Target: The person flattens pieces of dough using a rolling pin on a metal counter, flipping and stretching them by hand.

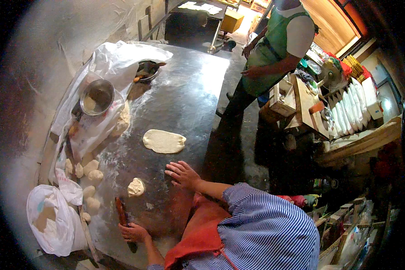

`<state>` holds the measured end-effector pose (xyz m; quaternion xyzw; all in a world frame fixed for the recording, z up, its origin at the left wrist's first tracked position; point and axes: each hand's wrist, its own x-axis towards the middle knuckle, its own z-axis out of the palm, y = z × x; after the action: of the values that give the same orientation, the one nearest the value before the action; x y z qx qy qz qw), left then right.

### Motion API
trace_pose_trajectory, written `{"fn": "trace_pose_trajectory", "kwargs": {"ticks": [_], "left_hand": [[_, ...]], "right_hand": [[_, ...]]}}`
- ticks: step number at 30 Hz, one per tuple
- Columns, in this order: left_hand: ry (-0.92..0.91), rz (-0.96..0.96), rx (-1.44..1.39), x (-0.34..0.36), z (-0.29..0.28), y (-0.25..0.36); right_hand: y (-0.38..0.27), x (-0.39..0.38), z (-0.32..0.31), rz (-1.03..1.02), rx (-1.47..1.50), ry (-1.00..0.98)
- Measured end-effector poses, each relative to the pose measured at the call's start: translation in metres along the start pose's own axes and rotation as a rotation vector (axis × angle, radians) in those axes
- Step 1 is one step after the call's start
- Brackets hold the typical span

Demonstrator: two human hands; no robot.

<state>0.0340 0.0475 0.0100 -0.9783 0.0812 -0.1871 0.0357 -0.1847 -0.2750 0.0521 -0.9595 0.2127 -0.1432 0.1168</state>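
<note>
My left hand (134,233) is closed round a dark brown rolling pin (121,211) near the front left of the metal worktable (184,99). Fingers spread, my right hand (182,174) rests on or just over the tabletop and holds nothing. Between the hands lies a small rounded lump of dough (136,187). Beyond my right hand is a flattened oval sheet of dough (164,141), untouched. Several dough pieces (93,174) sit along the table's left side, among dustings of flour.
A metal bowl (96,97) stands on white plastic sheeting (114,56) at the left. Behind it is a dark bowl (148,72). An open white bag (51,220) is at the front left. Across the table's right edge stands a person in a green apron (274,40).
</note>
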Motion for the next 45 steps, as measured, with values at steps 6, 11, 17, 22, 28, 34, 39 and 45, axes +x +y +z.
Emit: {"fn": "trace_pose_trajectory", "kwargs": {"ticks": [6, 11, 17, 22, 28, 34, 39, 45], "left_hand": [[-0.106, -0.035, -0.012, 0.002, 0.0, -0.007], [-0.135, -0.043, -0.013, 0.003, -0.009, -0.001], [-0.107, -0.006, 0.015, 0.007, -0.019, 0.002], [-0.119, -0.025, 0.004, 0.007, -0.024, 0.004], [-0.097, -0.044, 0.048, 0.005, -0.01, 0.001], [-0.205, -0.056, 0.035, 0.011, -0.028, 0.009], [-0.189, -0.078, 0.039, 0.01, -0.025, 0.009], [-0.198, -0.055, 0.06, 0.014, -0.043, 0.014]], "right_hand": [[-0.003, 0.002, 0.0, -0.007, -0.002, 0.019], [-0.005, 0.001, -0.004, 0.002, 0.011, 0.031], [-0.001, 0.001, 0.0, 0.006, 0.034, -0.011], [-0.003, 0.002, -0.006, 0.005, 0.028, -0.039], [-0.005, 0.004, -0.013, 0.02, 0.035, -0.076], [-0.002, 0.0, -0.002, 0.029, 0.048, -0.066], [0.0, 0.0, -0.003, 0.031, 0.065, -0.079], [-0.004, 0.003, -0.012, 0.026, 0.074, -0.077]]}}
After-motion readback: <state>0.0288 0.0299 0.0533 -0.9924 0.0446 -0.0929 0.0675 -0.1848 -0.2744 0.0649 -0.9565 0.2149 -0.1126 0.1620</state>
